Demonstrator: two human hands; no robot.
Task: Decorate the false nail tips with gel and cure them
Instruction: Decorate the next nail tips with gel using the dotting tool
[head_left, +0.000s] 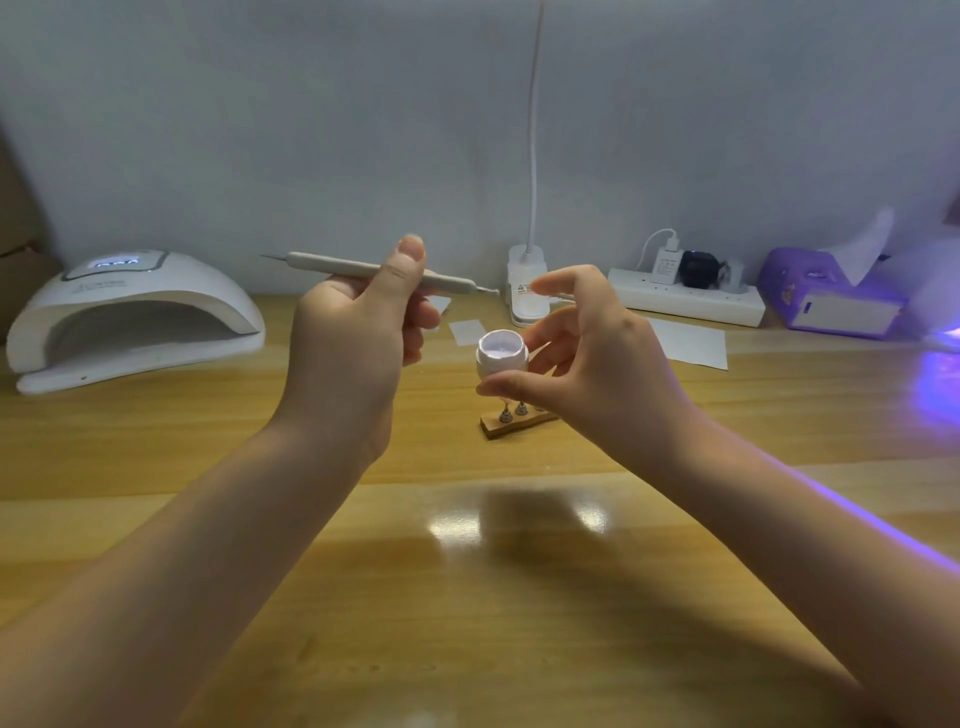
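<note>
- A pale wall stands behind a wooden desk (218, 519) whose varnish catches the light; a violet glow spills in from the right edge.
- The left hand (353, 332) is raised above the desk, fingers curled round a grey dotting pen (332, 266). The pen lies almost level across the palm side, thumb pressed along its front, one thin tip poking out to the left and the other to the right.
- The right hand (582, 353) holds a small white gel pot (502, 357), lid off, pinched between the thumb beneath and curled fingers behind; the forefinger is lifted clear above it.
- The pot sits just beside the pen's right tip, a little lower, not touching.
- Under the right hand a wooden nail stand (511, 423) rests on the desk, partly hidden by the thumb.
- At far left sits a white curing lamp (130, 317), its display lit.
- Along the wall: a lamp base (527, 293), a power strip (685, 297), a purple tissue box (831, 301).
</note>
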